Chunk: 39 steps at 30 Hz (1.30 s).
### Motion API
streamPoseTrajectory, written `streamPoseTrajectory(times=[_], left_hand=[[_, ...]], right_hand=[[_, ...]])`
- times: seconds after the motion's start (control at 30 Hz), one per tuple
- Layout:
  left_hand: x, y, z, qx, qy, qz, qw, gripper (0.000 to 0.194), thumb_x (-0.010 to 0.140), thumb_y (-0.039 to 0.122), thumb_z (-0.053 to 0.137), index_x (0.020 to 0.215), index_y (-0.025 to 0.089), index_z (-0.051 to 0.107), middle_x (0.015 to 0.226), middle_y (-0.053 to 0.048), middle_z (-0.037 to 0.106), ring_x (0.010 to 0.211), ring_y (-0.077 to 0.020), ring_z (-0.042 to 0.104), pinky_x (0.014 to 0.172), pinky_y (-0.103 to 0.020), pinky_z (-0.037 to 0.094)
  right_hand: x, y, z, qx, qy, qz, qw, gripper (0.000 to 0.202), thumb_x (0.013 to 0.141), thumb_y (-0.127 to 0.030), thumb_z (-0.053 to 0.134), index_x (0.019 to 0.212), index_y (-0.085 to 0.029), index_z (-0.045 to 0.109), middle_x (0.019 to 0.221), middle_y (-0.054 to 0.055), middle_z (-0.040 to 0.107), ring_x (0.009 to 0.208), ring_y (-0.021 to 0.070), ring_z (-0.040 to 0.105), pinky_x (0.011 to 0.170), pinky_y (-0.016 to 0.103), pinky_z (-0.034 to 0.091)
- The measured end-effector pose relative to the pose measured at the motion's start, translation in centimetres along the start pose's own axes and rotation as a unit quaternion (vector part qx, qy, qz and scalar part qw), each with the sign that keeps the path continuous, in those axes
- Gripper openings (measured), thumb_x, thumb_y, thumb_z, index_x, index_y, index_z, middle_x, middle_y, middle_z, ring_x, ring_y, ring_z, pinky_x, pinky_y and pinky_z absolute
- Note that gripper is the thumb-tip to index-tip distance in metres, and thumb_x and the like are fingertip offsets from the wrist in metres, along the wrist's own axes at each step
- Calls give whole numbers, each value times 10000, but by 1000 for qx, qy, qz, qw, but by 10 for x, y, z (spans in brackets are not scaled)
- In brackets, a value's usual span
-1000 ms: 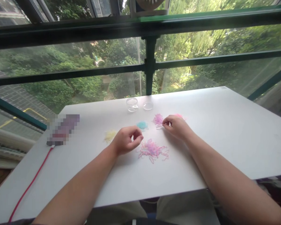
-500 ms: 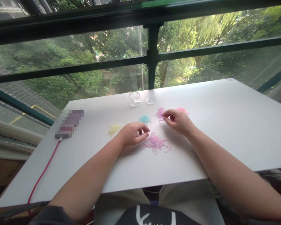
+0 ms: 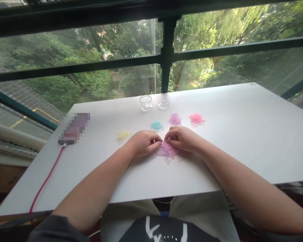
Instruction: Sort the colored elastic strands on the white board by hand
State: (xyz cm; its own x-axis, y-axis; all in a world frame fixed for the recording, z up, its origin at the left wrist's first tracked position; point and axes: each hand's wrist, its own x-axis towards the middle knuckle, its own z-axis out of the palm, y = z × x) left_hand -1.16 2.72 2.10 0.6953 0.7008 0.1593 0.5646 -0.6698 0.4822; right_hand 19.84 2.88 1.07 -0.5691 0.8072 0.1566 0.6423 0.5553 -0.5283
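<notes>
A loose pile of pink and purple rubber bands (image 3: 166,153) lies on the white table in front of me. My left hand (image 3: 145,143) is at the pile's upper left edge, thumb and fingers drawn together in a pinch. From the other side, my right hand (image 3: 183,138) reaches over the pile's upper right, also pinching, its fingertips close to the left ones. Whatever is between the fingertips is too small to make out. Beyond the hands lie sorted heaps: yellow bands (image 3: 123,135), blue bands (image 3: 157,125), purple bands (image 3: 175,119) and pink bands (image 3: 196,119).
A clear round jar (image 3: 146,103) stands near the table's far edge, with a clear lid (image 3: 163,105) beside it. At the left a blurred-out phone (image 3: 75,129) is plugged into a red cable (image 3: 49,176). Railings and glass (image 3: 167,57) border the white table (image 3: 242,141).
My right hand has come back from the purple heap to the mixed pile, uncovering the purple and pink heaps. My left hand stays by the pile, its fingertips closer together. The view has tilted slightly.
</notes>
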Motion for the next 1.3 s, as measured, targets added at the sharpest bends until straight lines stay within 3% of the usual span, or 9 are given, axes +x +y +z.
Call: streamPoseTrajectory(times=[0.3, 0.53, 1.3], left_hand=[[0, -1, 2, -18, 4, 7, 1000, 180, 776, 248, 510, 819, 204, 678, 736, -12, 650, 639, -115, 548, 636, -224, 424], [0, -1, 2, -23, 38, -33, 998, 190, 782, 278, 519, 868, 202, 670, 773, -6, 662, 641, -109, 559, 609, -218, 425], [1, 1, 2, -52, 26, 7, 998, 169, 775, 251, 519, 783, 176, 670, 676, -9, 648, 601, -101, 544, 590, -211, 412]], right_hand=[[-2, -1, -2, 24, 5, 1, 1000, 107, 706, -138, 536, 738, -168, 634, 699, 13, 576, 591, 97, 486, 564, 213, 367], [-3, -7, -3, 76, 4, -15, 997, 79, 728, -154, 528, 736, -156, 607, 679, 9, 552, 581, 86, 473, 552, 203, 367], [-3, -6, -2, 150, 59, -1, 987, 66, 746, -213, 536, 726, -160, 571, 603, -17, 491, 548, 83, 426, 535, 214, 356]])
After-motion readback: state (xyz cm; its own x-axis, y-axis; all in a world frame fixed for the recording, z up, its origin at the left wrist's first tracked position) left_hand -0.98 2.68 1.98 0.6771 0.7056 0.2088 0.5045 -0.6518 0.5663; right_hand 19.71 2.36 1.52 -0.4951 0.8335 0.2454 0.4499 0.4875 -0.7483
